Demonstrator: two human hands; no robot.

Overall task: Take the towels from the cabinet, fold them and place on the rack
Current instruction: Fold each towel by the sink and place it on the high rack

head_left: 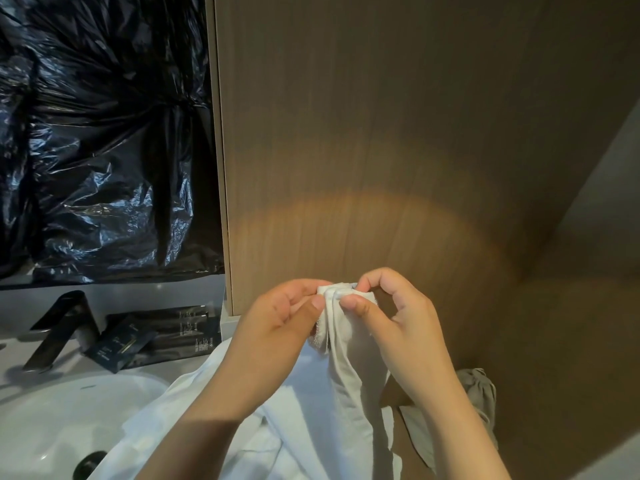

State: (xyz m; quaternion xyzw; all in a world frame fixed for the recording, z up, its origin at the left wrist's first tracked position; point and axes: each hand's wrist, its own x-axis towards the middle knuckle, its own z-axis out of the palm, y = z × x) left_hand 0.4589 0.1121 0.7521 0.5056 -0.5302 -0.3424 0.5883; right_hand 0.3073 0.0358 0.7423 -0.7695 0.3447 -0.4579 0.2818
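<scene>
A tall brown wood-grain panel fills the view from twelve round to five o'clock, with a warm amber pool of lamplight glowing on its lower middle and a plain pale grey wall meeting it at three o'clock. At ten o'clock hangs a crinkled, glossy black plastic sheet. Below it, at eight o'clock, a pale counter carries an angular matte black tap and flat dark blue packets beside a round white basin.
</scene>
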